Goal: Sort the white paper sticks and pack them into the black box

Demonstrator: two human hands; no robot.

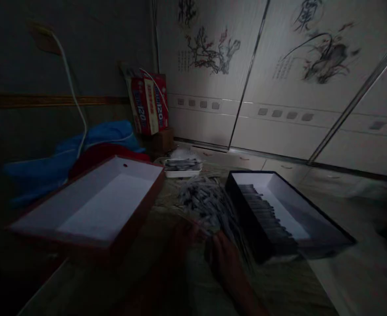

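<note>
Left hand: the left hand (183, 239) sits at bottom centre, deep in shadow, its fingers against the lower edge of the heap; too dark to tell whether it is open or gripping.
Right hand: the right hand (224, 259) is just beside it, fingers curled at the same edge, forearm running to the bottom edge; whether it grips anything cannot be told.
Heap: a heap of thin grey sticks (206, 204) lies at centre, its long strands fanning from the hands up and left, their exact kind hidden by the dimness.
Right of heap: a black box (246, 224), white inside, sits just beside it, with a row of grey bundles (266, 210) lying across its long axis, stepping toward the lower right.
Left of heap: a red lid (88, 202), white inside, tilts up at left centre.
Behind heap: a white tray (182, 173) holds a grey bundle (182, 164) lying sideways.
Upper centre: a red carton (146, 103) reads "120" in large print; its smaller writing is unreadable. It stands on a brown box (163, 140).
Far left: a blue cloth (71, 158) lies against a red cloth (104, 154), with a white cable (71, 87) above.
Upper right: sliding doors (312, 87) carry ink paintings of plants.
</note>
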